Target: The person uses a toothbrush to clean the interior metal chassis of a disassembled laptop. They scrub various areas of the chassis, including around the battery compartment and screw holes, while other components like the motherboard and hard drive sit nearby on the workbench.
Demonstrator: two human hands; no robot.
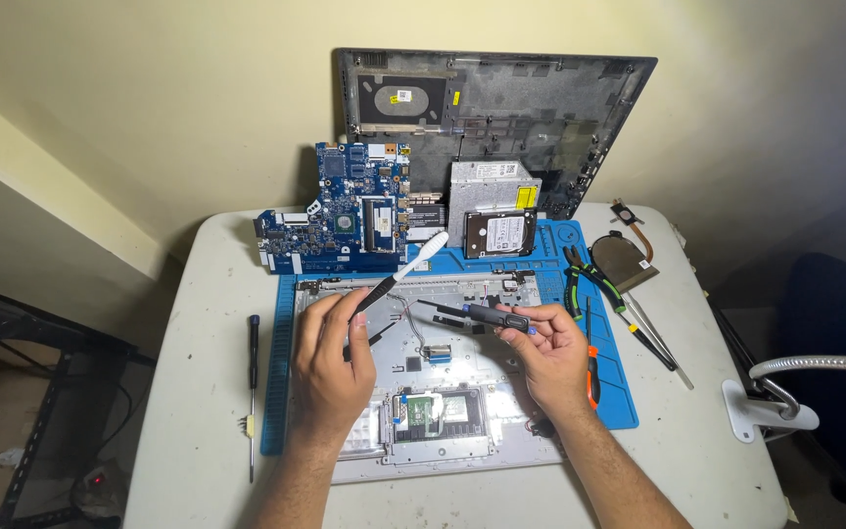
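Teardown well along: circuit board [340, 220], hard drive [499, 235] and back cover [501, 108] already out on the table [198, 411]; my left hand [330, 358] grips a brush [399, 277], right hand [550, 353] holds a small black speaker [496, 315] above the open laptop base [462, 392], cleaning unfinished.

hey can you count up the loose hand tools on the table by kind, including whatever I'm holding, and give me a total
Toothbrush, in the left hand: 1
Screwdrivers, one left of the mat, one orange-handled by the right hand: 2
Green-handled pliers: 1
Tweezers: 1
Total: 5
The small black part in the right hand is not counted as a tool.
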